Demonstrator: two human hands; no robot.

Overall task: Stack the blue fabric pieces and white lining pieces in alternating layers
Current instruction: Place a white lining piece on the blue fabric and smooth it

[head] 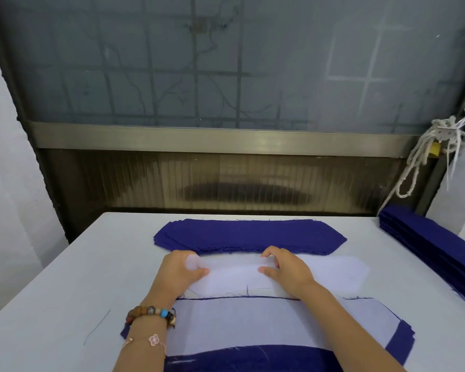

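Observation:
A pile of blue fabric pieces (pixel 250 234) lies across the far middle of the white table (pixel 73 277). Just in front of it is a pile of white lining pieces (pixel 333 272). My left hand (pixel 180 272) pinches the left end of the top lining piece, lifted a little. My right hand (pixel 287 269) pinches the same piece near its middle. Closest to me lies the layered stack (pixel 279 323), with a white lining piece on top and blue edges showing at its left, right and near sides.
A second tall pile of blue pieces (pixel 435 251) runs along the table's right edge. A knotted white cord (pixel 424 149) hangs at the back right. A dark frosted window frame stands behind the table. Loose blue threads lie on the left of the table.

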